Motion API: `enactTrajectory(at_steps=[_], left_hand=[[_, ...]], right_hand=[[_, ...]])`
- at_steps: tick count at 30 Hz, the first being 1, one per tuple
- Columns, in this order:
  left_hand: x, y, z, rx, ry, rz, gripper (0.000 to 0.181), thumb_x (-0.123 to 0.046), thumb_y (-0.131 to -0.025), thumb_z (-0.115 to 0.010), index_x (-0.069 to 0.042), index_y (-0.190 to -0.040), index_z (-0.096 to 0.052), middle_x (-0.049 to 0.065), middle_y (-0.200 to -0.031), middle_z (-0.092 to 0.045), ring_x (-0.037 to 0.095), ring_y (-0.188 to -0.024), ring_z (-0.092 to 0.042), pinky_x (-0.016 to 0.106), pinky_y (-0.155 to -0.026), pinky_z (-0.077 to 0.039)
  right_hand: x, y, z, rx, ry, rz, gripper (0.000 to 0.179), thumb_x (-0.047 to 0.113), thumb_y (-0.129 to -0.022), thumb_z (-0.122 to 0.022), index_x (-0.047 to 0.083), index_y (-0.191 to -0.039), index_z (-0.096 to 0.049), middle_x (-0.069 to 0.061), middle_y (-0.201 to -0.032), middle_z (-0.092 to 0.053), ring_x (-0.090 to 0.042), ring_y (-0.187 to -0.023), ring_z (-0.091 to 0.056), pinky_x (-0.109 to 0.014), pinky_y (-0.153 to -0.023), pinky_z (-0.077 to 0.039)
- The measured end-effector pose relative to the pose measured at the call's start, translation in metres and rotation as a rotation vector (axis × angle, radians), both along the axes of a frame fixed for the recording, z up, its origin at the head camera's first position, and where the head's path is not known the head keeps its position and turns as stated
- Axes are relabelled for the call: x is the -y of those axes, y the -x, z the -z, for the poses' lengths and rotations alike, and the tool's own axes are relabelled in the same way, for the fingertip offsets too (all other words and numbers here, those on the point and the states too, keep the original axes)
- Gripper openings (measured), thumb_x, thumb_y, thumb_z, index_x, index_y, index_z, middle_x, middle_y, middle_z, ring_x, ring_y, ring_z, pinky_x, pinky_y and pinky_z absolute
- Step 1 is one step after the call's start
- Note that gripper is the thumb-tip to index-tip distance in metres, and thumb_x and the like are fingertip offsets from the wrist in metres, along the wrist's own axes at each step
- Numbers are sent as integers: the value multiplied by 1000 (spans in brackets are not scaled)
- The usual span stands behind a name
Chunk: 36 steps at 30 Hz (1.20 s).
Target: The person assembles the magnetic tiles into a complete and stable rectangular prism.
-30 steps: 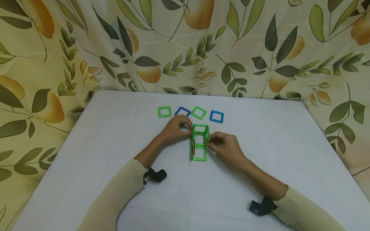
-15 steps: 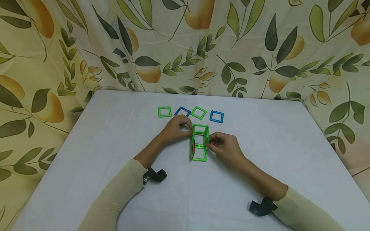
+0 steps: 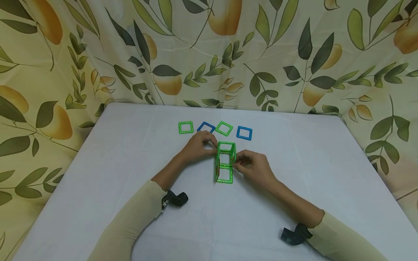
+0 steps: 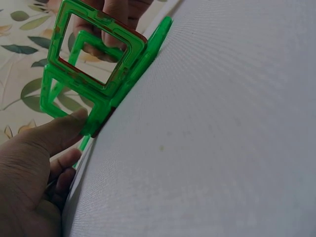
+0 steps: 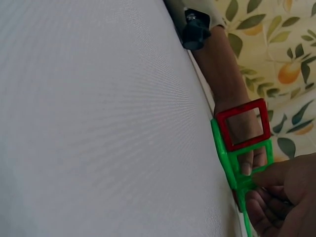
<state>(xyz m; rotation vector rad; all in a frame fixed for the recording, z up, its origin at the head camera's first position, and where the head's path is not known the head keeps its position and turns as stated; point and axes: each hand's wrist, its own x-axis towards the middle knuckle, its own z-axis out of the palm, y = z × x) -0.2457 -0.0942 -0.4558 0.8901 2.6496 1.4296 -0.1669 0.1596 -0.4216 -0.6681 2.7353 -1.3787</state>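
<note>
Green magnetic tiles, open square frames, are joined into a structure on the white table. Some lie flat in a row and others stand as side walls. A red square tile stands at the near end of the left wall. My left hand holds the far end of that wall, its thumb pressed on a green frame and the other fingers partly hidden behind. From the right, my right hand pinches the standing green tile between thumb and index finger.
Behind the structure lie loose square tiles: a green one, a blue one, another green one and another blue one. A leaf-and-fruit patterned curtain hangs behind the table.
</note>
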Motion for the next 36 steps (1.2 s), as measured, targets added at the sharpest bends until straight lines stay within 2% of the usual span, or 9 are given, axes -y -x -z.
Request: enactTrajectory(at_steps=[6, 9, 14, 17, 21, 24, 31, 36], left_hand=[[-1, -1, 0, 3, 0, -5, 12, -14, -87, -87, -11, -94, -77, -3, -104, -72, 15, -105, -60, 36, -101, -43], [-1, -1, 0, 6, 2, -10, 12, -14, -88, -87, -11, -94, -77, -3, -104, -72, 15, -105, -60, 35, -99, -44], [0, 0, 2, 12, 4, -16, 11, -14, -88, -87, -12, -94, -78, -4, -105, -71, 14, -105, -60, 34, -97, -46], [0, 1, 3, 18, 4, -22, 10, -14, -89, -87, -13, -94, -78, -4, -105, -71, 14, -105, -59, 34, -97, -47], [1, 1, 2, 21, 1, -25, 11, -13, -88, -87, -12, -93, -77, -4, -105, -70, 14, -104, -59, 34, -96, -47], [0, 1, 2, 21, 0, -20, 11, -13, -88, -87, -12, -94, -77, -3, -105, -70, 14, -104, -59, 34, -95, -47], [-1, 1, 2, 14, 8, -5, 16, -15, -88, -88, -11, -101, -81, -1, -107, -71, 16, -104, -59, 35, -94, -48], [0, 0, 3, 33, 17, -29, 18, -17, -89, -87, -11, -106, -83, 0, -110, -69, 18, -105, -59, 36, -95, -50]], right_hand=[[-4, 2, -1, 9, -25, 8, 20, -11, -87, -74, -2, -104, -74, -7, -95, -75, -19, -80, -68, -26, -73, -57], [-7, 6, -2, 16, -40, 39, 21, -11, -87, -69, 0, -104, -74, -6, -95, -75, -19, -82, -68, -25, -74, -57], [-13, 18, -3, 34, -51, 98, 14, -4, -93, -70, 2, -105, -74, -6, -97, -75, -21, -84, -67, -22, -74, -55], [-16, 26, -4, 38, -59, 119, 13, -2, -95, -71, 0, -108, -74, -9, -101, -74, -23, -88, -67, -25, -79, -56], [-19, 34, -5, 66, -67, 140, 21, 0, -95, -71, -2, -117, -70, -15, -111, -72, -28, -97, -68, -39, -88, -57], [-21, 39, -5, 99, -84, 158, 27, 2, -96, -72, -2, -122, -68, -18, -117, -70, -32, -101, -69, -45, -90, -56], [-25, 51, -3, 127, -135, 167, 36, 5, -97, -72, -2, -131, -62, -21, -124, -63, -35, -106, -64, -45, -90, -53], [-26, 55, -2, 112, -155, 156, 36, 5, -96, -71, -3, -130, -62, -21, -125, -63, -36, -109, -62, -47, -93, -51]])
